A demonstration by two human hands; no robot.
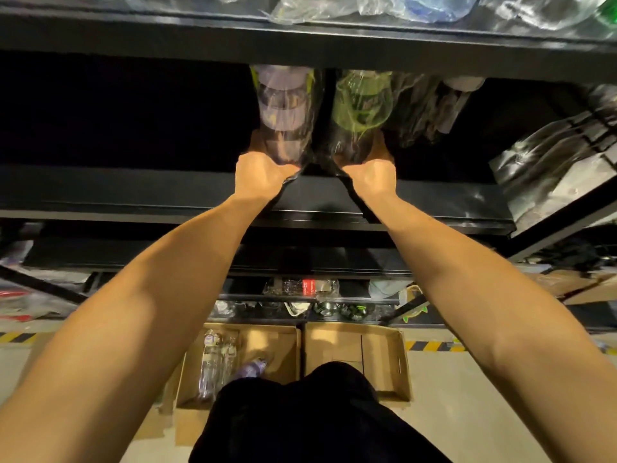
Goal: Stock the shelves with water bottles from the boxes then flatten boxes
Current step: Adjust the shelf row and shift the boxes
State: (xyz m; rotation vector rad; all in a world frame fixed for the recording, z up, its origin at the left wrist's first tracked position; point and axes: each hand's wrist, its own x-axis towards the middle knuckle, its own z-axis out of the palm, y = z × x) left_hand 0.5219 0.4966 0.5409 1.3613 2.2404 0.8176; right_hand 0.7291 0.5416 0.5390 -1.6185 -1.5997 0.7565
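Both my arms reach forward into a black shelf (200, 192). My left hand (262, 173) grips the base of a purple-capped water bottle in clear wrap (283, 108). My right hand (370, 175) grips the base of a green-capped water bottle in clear wrap (362, 105). The two bottles stand side by side on the shelf, close together. On the floor below lies an open cardboard box (283, 342) holding a few wrapped bottles (217, 362). Beside it on the right sits a second open cardboard box (384, 355) that looks bare inside.
More wrapped bottles (430, 108) stand right of the green one. Wrapped goods (367, 5) line the shelf above. Silver packages (561, 162) lean at the right. Lower shelves hold bottles (303, 287). Yellow-black tape (430, 345) marks the floor.
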